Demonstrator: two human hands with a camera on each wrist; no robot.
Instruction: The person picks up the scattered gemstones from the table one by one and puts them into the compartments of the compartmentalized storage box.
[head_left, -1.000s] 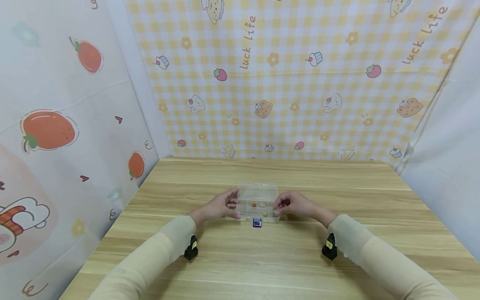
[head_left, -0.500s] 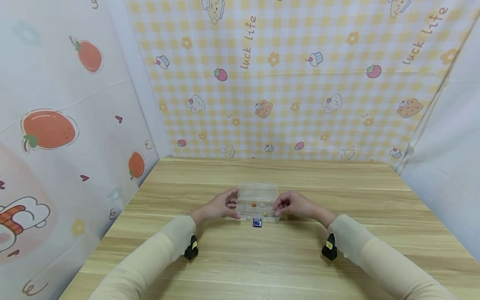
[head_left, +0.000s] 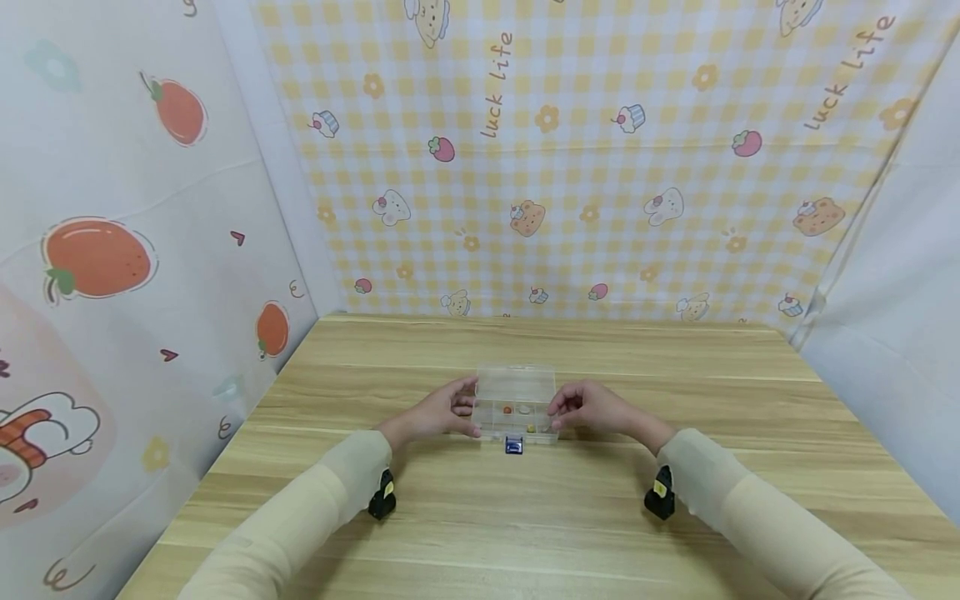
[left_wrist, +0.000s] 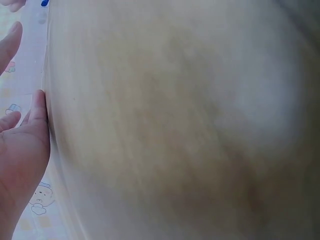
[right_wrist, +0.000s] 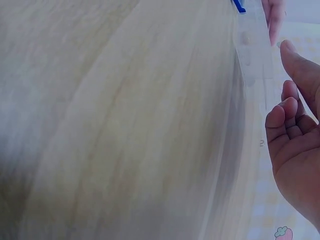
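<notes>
A clear plastic compartment box [head_left: 482, 421] sits on the table with its transparent lid [head_left: 516, 383] raised at the back. Its dark blue latch [head_left: 513, 446] hangs at the front. Inside lie an orange piece [head_left: 507, 410], a whitish piece [head_left: 524, 409] and a yellow piece [head_left: 531, 428], all small. My left hand [head_left: 442, 410] rests at the box's left end, thumb at the front corner, loosely bent fingers by the lid. Over the right-hand compartments, my right hand [head_left: 588, 407] has its thumb and index close together, other fingers curled. I cannot tell whether they pinch anything.
The wooden table [head_left: 517, 525] extends all round the box. Behind it hangs a yellow checked cloth [head_left: 570, 183], and a fruit-printed cloth [head_left: 187, 250] hangs at the left. Black wrist cameras [head_left: 382, 496] are strapped below both hands.
The thumb and index of my right hand have shifted slightly over the box's right end. My left hand and the box stay in place.
</notes>
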